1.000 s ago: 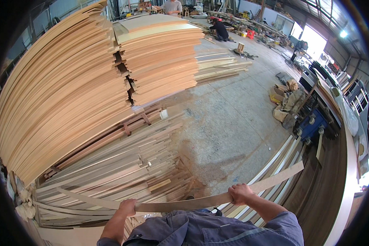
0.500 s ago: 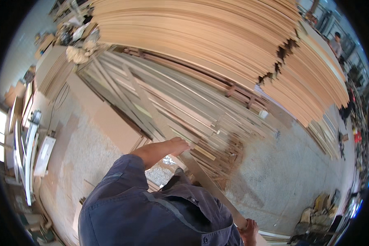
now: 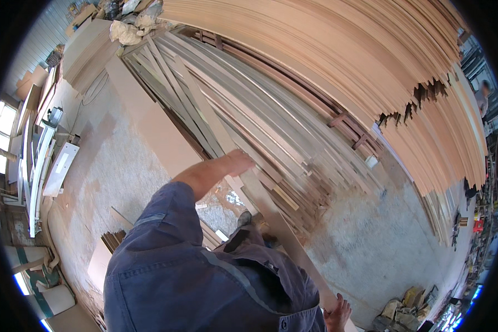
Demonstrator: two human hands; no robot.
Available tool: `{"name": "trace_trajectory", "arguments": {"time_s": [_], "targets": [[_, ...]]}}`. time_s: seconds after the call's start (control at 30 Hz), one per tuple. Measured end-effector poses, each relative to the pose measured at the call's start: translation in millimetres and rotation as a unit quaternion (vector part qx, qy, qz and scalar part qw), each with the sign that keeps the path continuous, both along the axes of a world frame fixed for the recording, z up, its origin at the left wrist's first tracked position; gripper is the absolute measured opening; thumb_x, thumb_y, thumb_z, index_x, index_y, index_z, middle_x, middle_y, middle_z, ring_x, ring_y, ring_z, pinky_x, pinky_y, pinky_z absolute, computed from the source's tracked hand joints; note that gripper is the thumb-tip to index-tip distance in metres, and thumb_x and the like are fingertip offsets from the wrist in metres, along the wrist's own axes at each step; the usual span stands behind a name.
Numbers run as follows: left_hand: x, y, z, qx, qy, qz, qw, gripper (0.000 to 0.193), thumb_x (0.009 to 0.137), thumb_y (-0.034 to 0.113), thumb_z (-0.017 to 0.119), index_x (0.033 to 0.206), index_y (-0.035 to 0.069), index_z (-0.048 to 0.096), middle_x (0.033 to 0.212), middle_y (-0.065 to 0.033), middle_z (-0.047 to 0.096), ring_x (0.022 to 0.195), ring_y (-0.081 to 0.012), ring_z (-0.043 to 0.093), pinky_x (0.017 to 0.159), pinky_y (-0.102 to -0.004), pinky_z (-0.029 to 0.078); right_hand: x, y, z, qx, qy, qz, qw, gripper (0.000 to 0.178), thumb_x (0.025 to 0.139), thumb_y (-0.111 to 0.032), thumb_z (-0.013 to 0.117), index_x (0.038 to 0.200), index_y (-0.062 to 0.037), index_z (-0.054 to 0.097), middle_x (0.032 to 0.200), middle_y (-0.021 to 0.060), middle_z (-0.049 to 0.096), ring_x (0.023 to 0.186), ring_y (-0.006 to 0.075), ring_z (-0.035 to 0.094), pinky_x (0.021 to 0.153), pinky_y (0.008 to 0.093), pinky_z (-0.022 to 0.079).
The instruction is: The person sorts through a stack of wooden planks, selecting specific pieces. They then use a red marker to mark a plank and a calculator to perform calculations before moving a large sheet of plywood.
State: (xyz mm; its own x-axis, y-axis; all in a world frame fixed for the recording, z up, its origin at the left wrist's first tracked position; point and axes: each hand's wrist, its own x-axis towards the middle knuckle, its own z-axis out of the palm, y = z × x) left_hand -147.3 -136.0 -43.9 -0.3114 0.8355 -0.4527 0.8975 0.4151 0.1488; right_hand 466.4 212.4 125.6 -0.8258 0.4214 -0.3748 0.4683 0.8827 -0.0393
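A long, narrow wooden board (image 3: 278, 220) runs slantwise from the plank pile past my body to the lower right. My left hand (image 3: 239, 162) is closed over the board's edge about midway along, its arm stretched forward. Close to my right side, my right hand (image 3: 337, 315) grips the board near its lower visible part, with the fingers curled over its edge; the wrist is cut off by the picture's lower edge. Beyond my left hand, the board's far part lies over the pile of long planks (image 3: 271, 130).
A tall stack of pale boards (image 3: 315, 55) with uneven ends rises at the far right. A wide flat panel (image 3: 149, 124) lies left of the planks. Metal rails (image 3: 41, 166) stand at the left, and crumpled sacks (image 3: 406, 310) lie at the lower right.
The view has turned, so the piles sit differently in it. Both hands keep their hold on the board; my left hand appears higher in the picture, with the arm reaching farther forward.
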Motion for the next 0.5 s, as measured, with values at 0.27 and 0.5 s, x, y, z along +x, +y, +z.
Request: {"name": "trace_trajectory", "arguments": {"time_s": [0.27, 0.5], "targets": [[-43, -35, 13, -0.001, 0.033, 0.021, 0.999, 0.031, 0.08, 0.012, 0.064, 0.11, 0.012, 0.061, 0.114, -0.0081, 0.065, 0.116, -0.0273, 0.06, 0.103, -0.045, 0.042, -77, -18, 21, -0.028, -0.072, 0.002, 0.997, 0.084, 0.066, -0.019, 0.081, 0.14, -0.0094, 0.043, 0.11, 0.017, 0.06, 0.102, 0.0395, 0.058, 0.088, 0.0539, 0.046], [-70, -68, -10, -0.029, 0.013, 0.047, 0.998, 0.033, 0.078, 0.013, 0.069, 0.109, 0.013, 0.06, 0.114, -0.0068, 0.064, 0.121, -0.0278, 0.058, 0.111, -0.0522, 0.038, -110, -27, 0, -0.103, -0.085, 0.003, 0.991, 0.076, 0.064, -0.016, 0.081, 0.131, -0.0062, 0.047, 0.11, 0.0219, 0.061, 0.103, 0.045, 0.058, 0.088, 0.0549, 0.048]]}}
